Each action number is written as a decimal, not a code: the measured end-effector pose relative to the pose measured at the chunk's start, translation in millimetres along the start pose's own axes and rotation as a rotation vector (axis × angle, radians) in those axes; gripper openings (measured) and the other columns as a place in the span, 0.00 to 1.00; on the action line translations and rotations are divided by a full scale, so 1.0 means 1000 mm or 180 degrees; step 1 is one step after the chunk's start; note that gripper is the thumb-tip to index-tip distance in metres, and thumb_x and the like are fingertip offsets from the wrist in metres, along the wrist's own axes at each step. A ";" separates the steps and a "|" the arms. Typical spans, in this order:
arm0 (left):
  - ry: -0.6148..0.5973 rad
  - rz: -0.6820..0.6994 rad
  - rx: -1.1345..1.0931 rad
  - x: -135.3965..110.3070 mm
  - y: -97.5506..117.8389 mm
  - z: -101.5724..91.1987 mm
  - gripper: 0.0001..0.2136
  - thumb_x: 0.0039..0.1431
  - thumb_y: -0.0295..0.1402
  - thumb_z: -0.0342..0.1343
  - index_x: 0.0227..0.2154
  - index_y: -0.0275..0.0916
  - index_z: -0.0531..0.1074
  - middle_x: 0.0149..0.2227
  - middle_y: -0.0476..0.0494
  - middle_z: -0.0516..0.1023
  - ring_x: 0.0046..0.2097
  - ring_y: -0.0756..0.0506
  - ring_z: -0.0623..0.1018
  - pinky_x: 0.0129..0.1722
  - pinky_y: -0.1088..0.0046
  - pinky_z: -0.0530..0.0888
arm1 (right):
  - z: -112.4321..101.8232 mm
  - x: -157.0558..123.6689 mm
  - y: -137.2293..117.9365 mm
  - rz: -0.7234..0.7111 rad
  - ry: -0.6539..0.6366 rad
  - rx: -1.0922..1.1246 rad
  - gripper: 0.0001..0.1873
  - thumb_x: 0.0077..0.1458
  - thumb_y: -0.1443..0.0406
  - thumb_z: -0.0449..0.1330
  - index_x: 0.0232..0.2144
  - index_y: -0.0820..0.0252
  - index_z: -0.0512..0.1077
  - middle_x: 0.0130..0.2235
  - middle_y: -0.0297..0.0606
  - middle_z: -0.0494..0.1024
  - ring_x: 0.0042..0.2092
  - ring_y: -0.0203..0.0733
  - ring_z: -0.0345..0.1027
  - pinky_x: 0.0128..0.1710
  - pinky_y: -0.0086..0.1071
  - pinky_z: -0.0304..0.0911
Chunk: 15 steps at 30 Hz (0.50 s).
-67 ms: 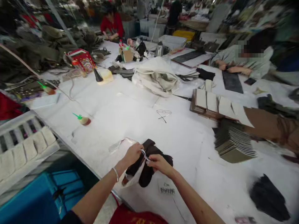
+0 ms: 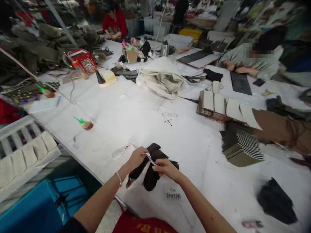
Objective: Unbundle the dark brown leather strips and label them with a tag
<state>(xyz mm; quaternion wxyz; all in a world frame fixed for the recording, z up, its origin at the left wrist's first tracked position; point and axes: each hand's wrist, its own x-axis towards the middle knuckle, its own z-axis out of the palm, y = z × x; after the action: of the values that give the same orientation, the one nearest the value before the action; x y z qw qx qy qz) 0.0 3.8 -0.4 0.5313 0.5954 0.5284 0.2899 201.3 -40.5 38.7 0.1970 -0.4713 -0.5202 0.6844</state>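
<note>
My left hand point(image 2: 136, 157) and my right hand point(image 2: 164, 167) meet near the front edge of a white table point(image 2: 136, 119). Both pinch a thin white strip point(image 2: 148, 157) stretched between their fingertips. Under the hands lies a pile of dark brown fabric pieces point(image 2: 155, 161), partly over a white sheet point(image 2: 138, 181). A bracelet sits on my left wrist. What the strip is attached to I cannot make out.
A small bottle with a green tip point(image 2: 84, 124) lies left. Stacks of grey and cream card pieces point(image 2: 239, 147) sit right, a black fabric piece point(image 2: 275, 200) nearer. Crumpled cream cloth point(image 2: 161, 77) lies mid-table. Other people work at the far side. A blue crate point(image 2: 41, 207) stands below left.
The view shifted slightly; my hands keep pinching the strip, with hardly any movement.
</note>
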 end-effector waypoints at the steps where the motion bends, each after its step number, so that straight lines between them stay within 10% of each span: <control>1: -0.0047 -0.0052 -0.0054 0.002 0.000 -0.001 0.08 0.45 0.27 0.52 0.27 0.40 0.75 0.28 0.51 0.73 0.33 0.48 0.70 0.36 0.72 0.67 | -0.003 -0.003 0.000 0.0036 -0.0010 0.0106 0.13 0.49 0.57 0.61 0.23 0.61 0.68 0.18 0.26 0.65 0.19 0.28 0.56 0.20 0.26 0.50; 6: -0.0192 -0.0405 -0.0486 0.005 -0.005 -0.017 0.07 0.42 0.29 0.54 0.27 0.37 0.74 0.20 0.53 0.71 0.22 0.52 0.66 0.23 0.76 0.61 | -0.010 -0.017 -0.008 0.0251 -0.0176 0.0539 0.15 0.51 0.57 0.59 0.36 0.62 0.74 0.16 0.27 0.67 0.17 0.29 0.54 0.18 0.26 0.49; 15: 0.0712 -0.0799 -0.1354 0.013 -0.018 -0.072 0.10 0.41 0.35 0.56 0.29 0.38 0.67 0.21 0.55 0.68 0.20 0.55 0.66 0.21 0.80 0.61 | -0.041 -0.072 -0.056 -0.0339 0.0011 0.1495 0.25 0.49 0.64 0.63 0.50 0.55 0.65 0.22 0.27 0.68 0.20 0.27 0.54 0.21 0.26 0.47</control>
<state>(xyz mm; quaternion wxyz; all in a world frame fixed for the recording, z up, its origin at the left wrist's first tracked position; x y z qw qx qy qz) -67.9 37.2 -1.1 0.6145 0.3645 0.5807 0.3902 258.2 -52.0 120.2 0.3379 -0.3856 -0.3705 0.7745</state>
